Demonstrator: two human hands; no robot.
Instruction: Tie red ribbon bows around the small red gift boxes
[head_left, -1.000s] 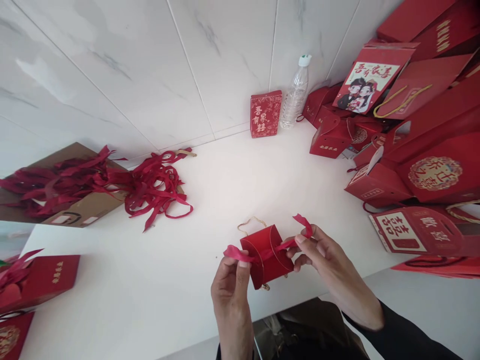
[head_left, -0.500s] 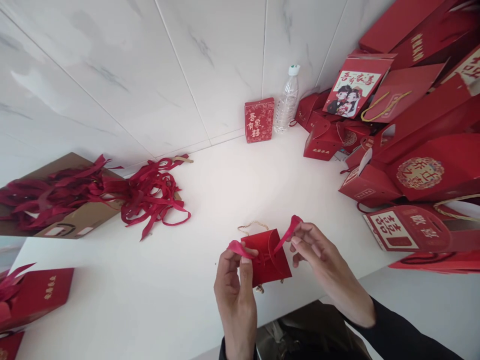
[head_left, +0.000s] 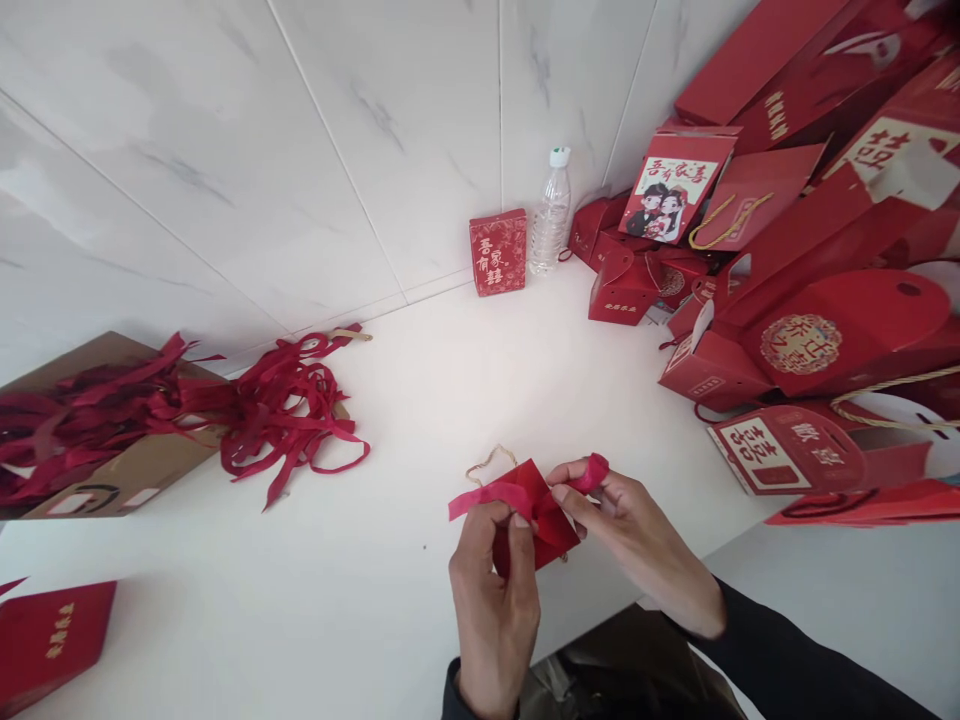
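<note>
A small red gift box (head_left: 553, 528) lies on the white table near its front edge, a gold cord loop (head_left: 491, 462) sticking out behind it. My left hand (head_left: 495, 590) pinches a pink-red ribbon (head_left: 491, 496) over the box, and one ribbon end points left past the fingers. On the box's right side, my right hand (head_left: 626, 520) has the other ribbon end looped around its index finger, thumb and fingertips closed close to the box's middle. The fingers hide where the two ribbon parts cross.
Loose red ribbons (head_left: 292, 410) spill from a cardboard box (head_left: 165, 462) at left. A red box (head_left: 64, 640) sits front left. Against the wall stand a red carton (head_left: 499, 252) and a clear bottle (head_left: 553, 215). Red gift boxes (head_left: 832, 335) crowd the right side.
Both hands have come closer together over the gift box. The left fingers now pinch the ribbon nearer its middle, and the right-hand ribbon end is wrapped over the finger. The camera view has shifted slightly.
</note>
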